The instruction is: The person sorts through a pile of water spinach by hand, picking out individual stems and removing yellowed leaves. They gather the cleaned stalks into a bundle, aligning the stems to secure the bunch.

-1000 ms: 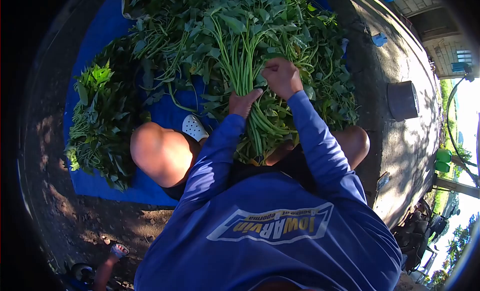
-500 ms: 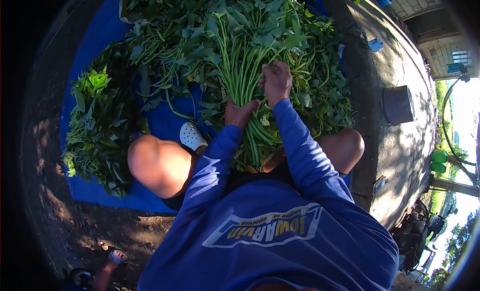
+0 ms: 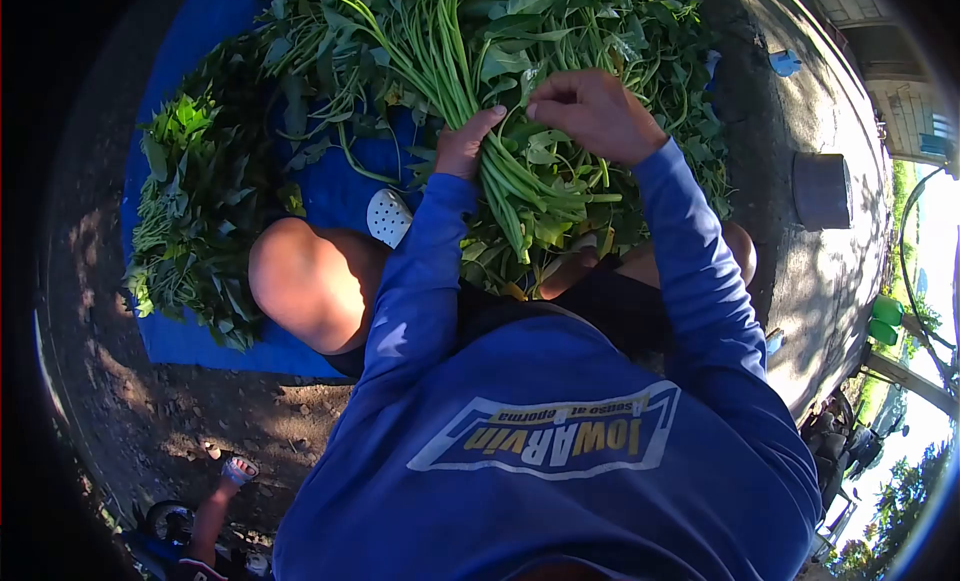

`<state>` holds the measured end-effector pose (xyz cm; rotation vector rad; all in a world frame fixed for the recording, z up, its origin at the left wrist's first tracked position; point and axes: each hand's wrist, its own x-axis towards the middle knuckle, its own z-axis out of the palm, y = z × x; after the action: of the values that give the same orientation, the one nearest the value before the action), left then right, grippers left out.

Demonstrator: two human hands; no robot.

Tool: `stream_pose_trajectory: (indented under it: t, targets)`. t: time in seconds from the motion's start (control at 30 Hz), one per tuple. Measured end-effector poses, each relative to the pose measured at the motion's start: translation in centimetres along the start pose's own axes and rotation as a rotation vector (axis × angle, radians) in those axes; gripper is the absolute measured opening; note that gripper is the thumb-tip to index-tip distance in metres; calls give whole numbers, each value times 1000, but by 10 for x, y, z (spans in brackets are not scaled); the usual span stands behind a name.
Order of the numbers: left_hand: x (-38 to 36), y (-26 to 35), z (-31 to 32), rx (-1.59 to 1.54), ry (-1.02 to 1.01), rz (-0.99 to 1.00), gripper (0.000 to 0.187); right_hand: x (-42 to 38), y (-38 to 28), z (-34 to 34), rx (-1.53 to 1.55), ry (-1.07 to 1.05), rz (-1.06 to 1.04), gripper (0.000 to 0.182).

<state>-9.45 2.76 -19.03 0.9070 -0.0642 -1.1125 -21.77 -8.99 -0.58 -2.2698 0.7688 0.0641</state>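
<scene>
Gripping the bundle of long leafy stems (image 3: 452, 86), your left hand (image 3: 462, 151) has its fingers wrapped round the middle, thumb across the front, making it the nearer hand. The bundle's long axis slants from stem ends (image 3: 545, 199) close to you on the right to the far left. Your right hand (image 3: 600, 116) hangs just beside it, fingers curled narrow; I cannot tell whether they pinch anything. From those fingers, the bundle lies left, over the pile of greens (image 3: 665, 116).
</scene>
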Motion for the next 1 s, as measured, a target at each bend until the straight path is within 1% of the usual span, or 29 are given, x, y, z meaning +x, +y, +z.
stream_pose_trajectory:
  t: [0.03,0.13,0.23,0.33,0.43,0.5,0.57,0.6,0.67,0.77,0.87,0.97,1.0]
  targets:
    - [-1,2,2,-26,-10,2,31,-21,-9,-2,-16,-155,137,31]
    - [-4,9,11,-76,-53,-1,31,-48,37,35,-123,4,-120,31]
    - [-12,14,17,-59,-66,16,31,-60,41,46,93,136,-184,32]
    - [-14,14,20,-33,-75,77,30,-68,24,49,141,96,-97,31]
    - [-17,9,26,-27,-97,124,31,-63,22,60,-49,147,-126,30]
    - [-16,7,29,-3,-76,156,32,-62,22,66,-109,223,-142,28]
    - [-17,9,26,89,-30,193,34,-66,19,71,-151,304,-187,26]
    - [-18,9,25,133,-7,208,35,-67,22,75,-84,324,-206,25]
    - [-17,6,24,78,-25,188,35,-69,30,79,45,366,-236,22]
    - [-18,4,26,56,-52,168,35,-82,26,80,197,366,-129,18]
    - [-16,0,26,73,-55,187,34,-83,30,81,-133,525,-382,17]
    - [-15,-1,28,74,-62,194,34,-94,15,82,-216,402,-343,15]
    - [-12,-4,28,57,-59,190,34,-94,15,87,-222,403,-380,17]
